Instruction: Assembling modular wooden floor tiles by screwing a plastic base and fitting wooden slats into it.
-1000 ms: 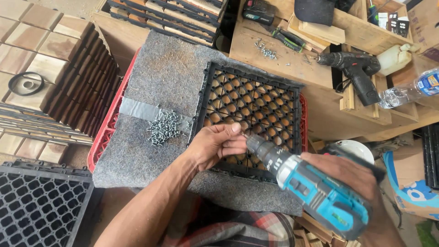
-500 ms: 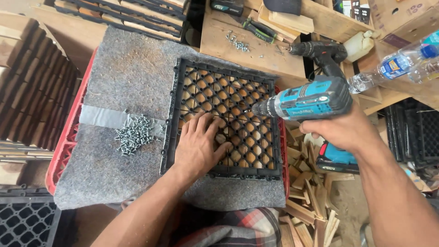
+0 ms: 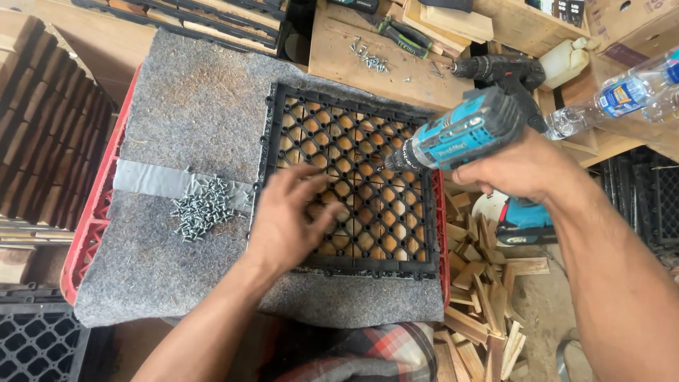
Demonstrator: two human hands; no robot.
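Two hands in view, both yours. Your left hand (image 3: 290,223) lies flat, fingers spread, palm down on the black plastic grid tile (image 3: 353,184), near-left part of it, pressing it. Wood slats show through the grid holes. Your right hand (image 3: 520,166) is wrapped tight round the handle of a blue cordless drill (image 3: 460,134), bit pointing left and down, tip over the tile's right-centre; contact with the tile can't be told. Tile sits on a grey felt mat (image 3: 191,113), which covers a red crate (image 3: 88,233). Pile of loose screws (image 3: 201,209) on the mat, just left of the tile, beside a strip of grey tape (image 3: 152,180). Far right: black drill (image 3: 498,71) on a wooden bench (image 3: 368,42), plastic water bottle (image 3: 615,95). Wood offcuts (image 3: 484,283) on the floor at near right.
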